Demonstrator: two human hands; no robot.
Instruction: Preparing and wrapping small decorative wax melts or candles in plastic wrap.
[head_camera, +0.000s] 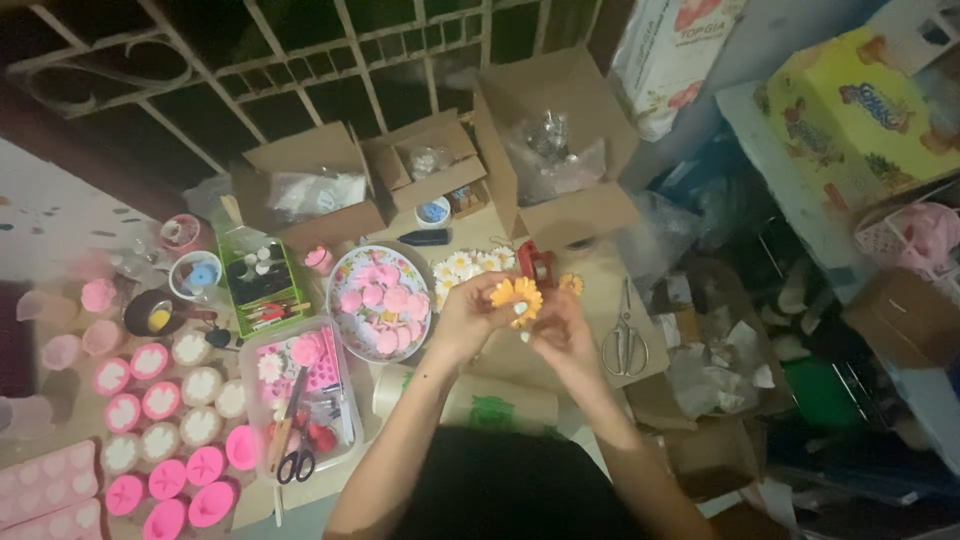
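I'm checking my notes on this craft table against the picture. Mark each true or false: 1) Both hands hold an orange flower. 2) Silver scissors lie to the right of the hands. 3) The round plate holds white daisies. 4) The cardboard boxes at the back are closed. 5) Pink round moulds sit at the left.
1) True: the left hand and right hand hold the orange flower.
2) True: the silver scissors lie there.
3) False: the round plate holds pink pieces.
4) False: the cardboard boxes stand open.
5) True: the pink round moulds sit there.
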